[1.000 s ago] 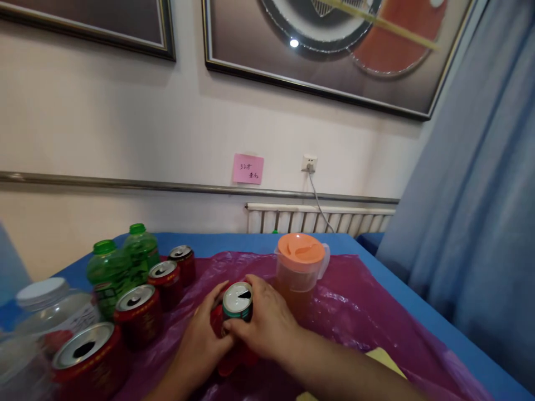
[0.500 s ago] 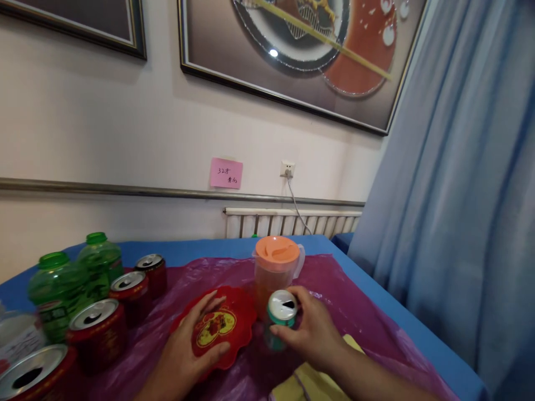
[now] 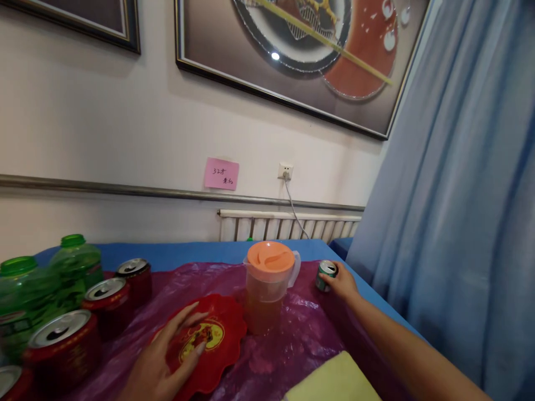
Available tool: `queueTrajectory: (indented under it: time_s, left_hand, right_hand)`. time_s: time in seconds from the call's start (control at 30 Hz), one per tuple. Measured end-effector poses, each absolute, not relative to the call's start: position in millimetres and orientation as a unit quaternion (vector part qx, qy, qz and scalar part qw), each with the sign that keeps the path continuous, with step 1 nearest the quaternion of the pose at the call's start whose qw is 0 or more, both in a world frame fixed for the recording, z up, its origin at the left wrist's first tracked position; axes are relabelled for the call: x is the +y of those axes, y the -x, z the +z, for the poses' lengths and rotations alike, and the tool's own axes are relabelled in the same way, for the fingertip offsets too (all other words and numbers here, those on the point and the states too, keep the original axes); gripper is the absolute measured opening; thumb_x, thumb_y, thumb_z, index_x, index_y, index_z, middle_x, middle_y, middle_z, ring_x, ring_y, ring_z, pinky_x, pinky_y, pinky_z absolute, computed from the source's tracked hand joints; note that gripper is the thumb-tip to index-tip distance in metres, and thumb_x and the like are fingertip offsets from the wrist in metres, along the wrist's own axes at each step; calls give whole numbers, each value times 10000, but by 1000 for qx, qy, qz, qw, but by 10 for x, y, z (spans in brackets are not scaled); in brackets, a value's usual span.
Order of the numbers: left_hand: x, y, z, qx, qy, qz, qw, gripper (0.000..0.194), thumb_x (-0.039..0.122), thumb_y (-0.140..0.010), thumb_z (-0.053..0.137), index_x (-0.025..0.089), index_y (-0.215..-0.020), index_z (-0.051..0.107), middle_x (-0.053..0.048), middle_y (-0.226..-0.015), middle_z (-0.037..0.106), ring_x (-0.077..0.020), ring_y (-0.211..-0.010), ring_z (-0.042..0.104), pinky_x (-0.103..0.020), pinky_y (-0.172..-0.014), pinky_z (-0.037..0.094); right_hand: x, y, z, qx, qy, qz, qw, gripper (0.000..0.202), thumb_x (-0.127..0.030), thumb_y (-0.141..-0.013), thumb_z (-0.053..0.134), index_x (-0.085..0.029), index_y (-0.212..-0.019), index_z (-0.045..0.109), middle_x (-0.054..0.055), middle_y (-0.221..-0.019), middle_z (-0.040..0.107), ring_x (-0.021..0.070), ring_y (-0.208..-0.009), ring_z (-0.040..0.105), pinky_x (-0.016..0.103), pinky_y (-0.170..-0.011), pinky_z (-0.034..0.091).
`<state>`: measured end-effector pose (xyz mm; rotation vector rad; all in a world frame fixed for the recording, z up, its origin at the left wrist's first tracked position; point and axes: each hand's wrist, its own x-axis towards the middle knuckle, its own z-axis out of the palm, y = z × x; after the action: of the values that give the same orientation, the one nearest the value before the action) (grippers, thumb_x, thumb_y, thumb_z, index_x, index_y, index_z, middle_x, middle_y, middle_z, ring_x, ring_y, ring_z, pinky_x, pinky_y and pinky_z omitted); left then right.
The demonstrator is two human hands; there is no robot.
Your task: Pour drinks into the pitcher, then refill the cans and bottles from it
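Observation:
A small green can [image 3: 324, 281] with an opened top stands upright near the table's right rear, gripped between thumb and fingers of my right hand [image 3: 343, 283]. My left hand [image 3: 161, 356] hovers over the left part of a red scalloped plate [image 3: 228, 345], fingers spread and nothing in them. The plate has a yellow heart-like print. Between the plate and the can stands a clear pitcher [image 3: 265, 303] with an orange lid and amber liquid inside.
Several red cans [image 3: 62, 348] and green bottles [image 3: 77, 264] line the left side. A yellow cloth [image 3: 334, 381] lies at the front. Purple plastic sheeting [image 3: 267, 353] covers part of the blue table [image 3: 175, 253]. A blue curtain [image 3: 451, 167] hangs at right.
My right hand has carried the green can away from in front of the pitcher, to the right and back. My left hand remains open over the plate. The view has shifted slightly.

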<state>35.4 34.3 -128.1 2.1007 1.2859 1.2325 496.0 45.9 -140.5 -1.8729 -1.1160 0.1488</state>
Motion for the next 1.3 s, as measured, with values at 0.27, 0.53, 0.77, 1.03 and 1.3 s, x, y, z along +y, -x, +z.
queueTrajectory:
  time_s: [0.27, 0.53, 0.77, 1.03, 1.3]
  left_hand:
    - [374, -292, -1325, 485, -735, 430, 197, 587, 552, -827, 635, 306, -1353, 547, -32, -1212, 758, -267, -1088, 734, -371, -993, 574]
    - [315, -433, -1308, 489, -718, 443, 222, 593, 586, -866, 549, 292, -1379, 504, -54, -1230, 737, -273, -1092, 722, -410, -997, 563]
    - [480, -339, -1424, 472, -750, 429, 173, 628, 634, -841, 566, 291, -1364, 501, -52, -1206, 750, -276, -1043, 739, -415, -951, 587]
    - [535, -369, -1415, 434, -764, 457, 138, 614, 613, -859, 544, 264, -1363, 503, -43, -1162, 775, -260, -1028, 750, -378, -922, 600]
    - [458, -370, -1298, 411, -775, 465, 115, 530, 485, -871, 566, 207, -1320, 519, -66, -1125, 784, -241, -1023, 752, -354, -925, 597]
  right_hand:
    - [933, -5143, -1642, -414, 790, 67, 448, 502, -395, -734, 732, -138, -1151, 624, 140, -1092, 725, 292, -1036, 683, 367, -865, 506]
    - [420, -4921, -1525, -436, 784, 38, 441, 606, -421, -826, 623, -70, -1311, 530, 227, -1351, 584, 327, -1259, 560, 380, -1021, 431]
    - [-1343, -4419, -1687, -539, 773, 98, 320, 461, -473, -838, 615, -178, -1189, 660, 148, -1175, 718, 300, -1070, 683, 400, -935, 511]
    - [-1771, -4226, -1624, -486, 841, 147, 188, 337, -339, -784, 622, -210, -1082, 713, 91, -1027, 761, 275, -919, 709, 341, -768, 486]
    - [-1716, -3972, -1433, -483, 747, 201, 409, 263, -444, -791, 604, -208, -904, 627, 64, -877, 729, 254, -819, 689, 342, -747, 509]
